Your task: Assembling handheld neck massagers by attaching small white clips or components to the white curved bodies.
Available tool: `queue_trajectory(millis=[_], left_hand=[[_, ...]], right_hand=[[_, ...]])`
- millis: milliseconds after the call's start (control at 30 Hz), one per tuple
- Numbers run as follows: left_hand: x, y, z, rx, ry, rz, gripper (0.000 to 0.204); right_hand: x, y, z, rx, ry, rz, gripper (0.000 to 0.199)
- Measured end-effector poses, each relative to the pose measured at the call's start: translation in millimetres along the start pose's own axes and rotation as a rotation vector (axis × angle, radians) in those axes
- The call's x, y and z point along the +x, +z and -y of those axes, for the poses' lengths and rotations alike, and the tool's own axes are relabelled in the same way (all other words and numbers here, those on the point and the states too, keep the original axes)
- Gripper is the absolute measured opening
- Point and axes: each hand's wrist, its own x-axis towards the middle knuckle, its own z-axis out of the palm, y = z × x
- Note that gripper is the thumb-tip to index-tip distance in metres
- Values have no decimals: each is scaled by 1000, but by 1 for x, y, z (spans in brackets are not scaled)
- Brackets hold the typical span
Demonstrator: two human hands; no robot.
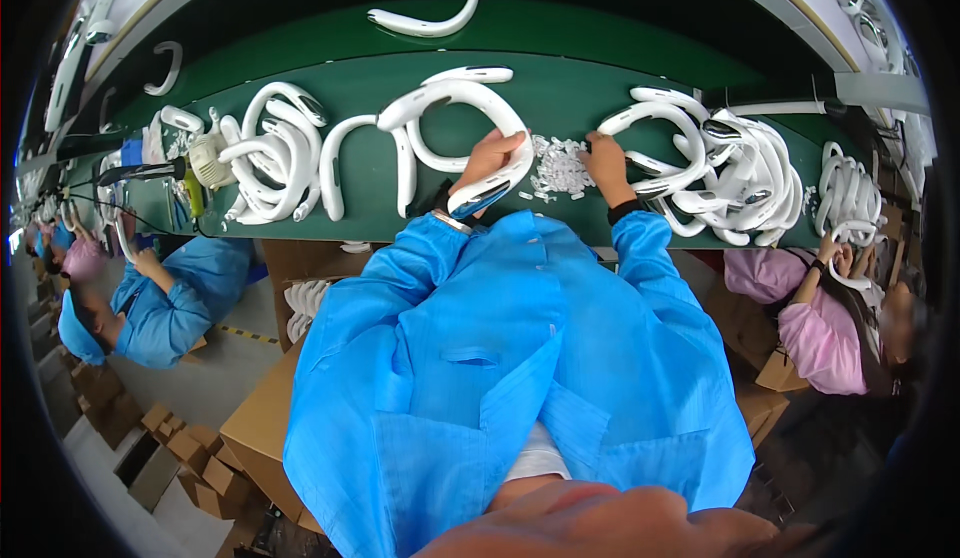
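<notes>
My left hand (487, 165) is closed round the lower right side of a white C-shaped plastic part (517, 123), tilted above the green bench. A glossy dark inset shows at its lower tip. My right hand (606, 168) is at the right edge of a pile of small whitish plastic pieces (560, 166). Its fingers are drawn together, and what is in them, if anything, is too small to make out. Just above its fingertips lies the end of another curved white part (655, 110). More curved parts (345, 163) lie left of my left hand.
Tangled heaps of curved white parts stand at left (280, 163) and right (755, 178) on the green bench (570, 83). One part (430, 28) lies on the raised far surface. A cream-coloured tool (208, 161) is at left. Co-workers sit either side; cardboard boxes (262, 413) stand behind.
</notes>
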Motion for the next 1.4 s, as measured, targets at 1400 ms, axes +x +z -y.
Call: queue_trajectory(millis=[1400], left_hand=[[-50, 119, 2, 284, 16, 164, 55]], right_hand=[[-38, -89, 55, 1521, 162, 73, 8]])
